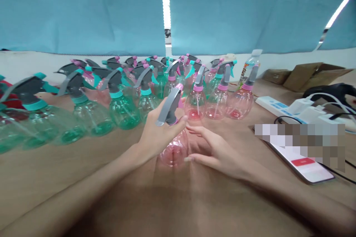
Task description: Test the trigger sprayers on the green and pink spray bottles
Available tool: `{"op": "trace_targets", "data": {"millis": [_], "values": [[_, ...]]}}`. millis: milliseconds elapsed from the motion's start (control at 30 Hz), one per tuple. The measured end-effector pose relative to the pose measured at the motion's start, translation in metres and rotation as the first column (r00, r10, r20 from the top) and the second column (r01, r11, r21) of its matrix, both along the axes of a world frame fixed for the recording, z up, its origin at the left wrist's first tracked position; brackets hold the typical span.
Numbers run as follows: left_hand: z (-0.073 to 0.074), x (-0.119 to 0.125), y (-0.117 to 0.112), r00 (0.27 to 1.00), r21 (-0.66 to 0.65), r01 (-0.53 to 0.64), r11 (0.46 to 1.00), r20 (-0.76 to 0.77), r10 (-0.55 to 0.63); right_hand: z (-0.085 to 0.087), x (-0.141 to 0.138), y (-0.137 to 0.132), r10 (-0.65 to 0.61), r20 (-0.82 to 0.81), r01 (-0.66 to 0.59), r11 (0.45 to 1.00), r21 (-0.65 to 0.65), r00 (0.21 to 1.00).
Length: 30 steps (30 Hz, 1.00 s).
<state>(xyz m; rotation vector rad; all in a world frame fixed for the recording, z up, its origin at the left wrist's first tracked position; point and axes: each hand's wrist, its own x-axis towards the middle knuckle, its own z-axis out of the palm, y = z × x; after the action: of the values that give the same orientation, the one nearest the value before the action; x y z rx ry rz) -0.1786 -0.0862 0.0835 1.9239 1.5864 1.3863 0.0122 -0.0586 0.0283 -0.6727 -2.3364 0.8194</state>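
A pink clear spray bottle point(174, 151) with a grey trigger head point(168, 107) is held tilted just above the brown table point(69, 177). My left hand point(157, 127) is closed around its neck and trigger head. My right hand point(215, 148) cups the bottle's round body from the right, fingers curved against it. Directly behind stand several more pink spray bottles point(217, 100), and to the left several green ones point(122, 107), all upright with grey triggers.
A phone point(302, 163) lies face up at the right, with a white power strip point(280, 107), chargers and cables behind it. Brown cardboard point(306, 74) lies at the far right. A drink bottle point(250, 66) stands behind the pink ones. Blue blinds point(83, 11) hang along the back.
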Motion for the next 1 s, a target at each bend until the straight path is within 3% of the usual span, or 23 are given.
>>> {"op": "trace_targets", "data": {"millis": [233, 400, 533, 600, 733, 1000], "values": [[-0.004, 0.012, 0.006, 0.997, 0.026, 0.06, 0.998, 0.055, -0.062, 0.01, -0.022, -0.01, -0.083, -0.122, 0.093, 0.992, 0.08, 0.989], [-0.001, 0.003, 0.001, 0.989, -0.078, 0.139, 0.987, 0.064, -0.134, 0.013, -0.031, -0.006, -0.096, -0.09, 0.106, 0.989, 0.107, 0.991], [-0.024, -0.016, -0.013, 0.989, -0.093, 0.113, 0.989, 0.109, -0.102, 0.016, -0.031, 0.013, -0.215, -0.006, 0.209, 0.944, 0.254, 0.977], [-0.041, -0.028, -0.021, 0.999, -0.133, -0.039, 0.99, -0.012, 0.037, 0.02, -0.033, 0.025, -0.309, 0.093, 0.261, 0.904, 0.339, 0.947], [-0.062, -0.048, -0.034, 0.989, -0.184, -0.124, 0.975, -0.101, 0.106, 0.031, -0.046, 0.046, -0.384, 0.171, 0.3, 0.876, 0.376, 0.907], [-0.061, -0.05, -0.041, 0.958, -0.156, -0.084, 0.984, -0.284, 0.036, 0.045, -0.075, 0.063, -0.527, 0.277, 0.402, 0.823, 0.402, 0.803]]}}
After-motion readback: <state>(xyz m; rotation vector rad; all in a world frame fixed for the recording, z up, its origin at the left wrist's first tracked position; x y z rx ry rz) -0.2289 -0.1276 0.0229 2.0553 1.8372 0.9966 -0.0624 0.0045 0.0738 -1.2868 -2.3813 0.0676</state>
